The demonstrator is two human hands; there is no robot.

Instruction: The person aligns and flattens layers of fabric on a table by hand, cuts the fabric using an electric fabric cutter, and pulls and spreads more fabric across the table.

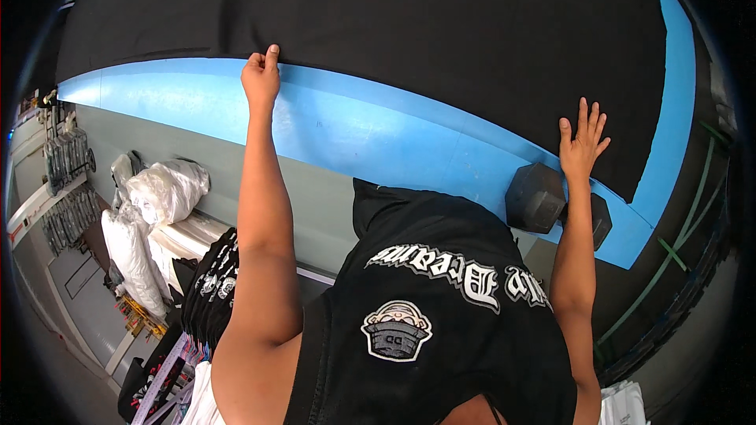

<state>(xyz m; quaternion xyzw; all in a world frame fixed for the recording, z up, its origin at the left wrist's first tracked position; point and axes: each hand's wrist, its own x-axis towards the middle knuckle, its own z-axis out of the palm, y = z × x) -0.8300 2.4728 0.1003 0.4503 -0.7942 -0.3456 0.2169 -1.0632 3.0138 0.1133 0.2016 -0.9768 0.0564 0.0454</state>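
Pinching the near edge of one black cloth (pixel 441 31) between thumb and fingers, one left hand (pixel 261 76), one right hand (pixel 582 142) spread flat near the cloth's corner, one dark dumbbell (pixel 535 198) near that hand, one blue table (pixel 378 114) beneath.

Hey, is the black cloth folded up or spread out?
Spread out: the cloth lies broad and mostly flat over the blue table, with slight creases near the left hand.
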